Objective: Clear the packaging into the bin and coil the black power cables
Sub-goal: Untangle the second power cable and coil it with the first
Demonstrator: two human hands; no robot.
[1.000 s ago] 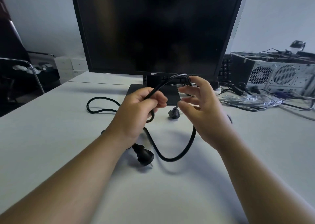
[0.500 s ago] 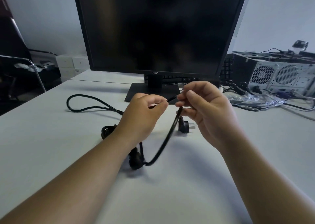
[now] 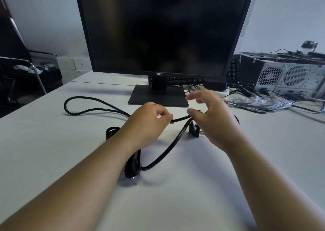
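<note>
A black power cable lies across the white desk. It loops far left, bunches beside my left wrist and ends in a plug under my left forearm. A second plug lies below my right hand. My left hand pinches the cable between thumb and fingertips. My right hand hovers just right of it with fingers spread and blurred, its thumb close above the cable. Clear plastic packaging lies at the right.
A dark HKC monitor on a square base stands just behind my hands, with a keyboard behind it. An open computer case and loose wires fill the right. A chair stands off the desk's left edge.
My right hand has let go of its pinch on the cable and spread its fingers. The left hand keeps its hold, and the hanging loop now sags onto the desk.
</note>
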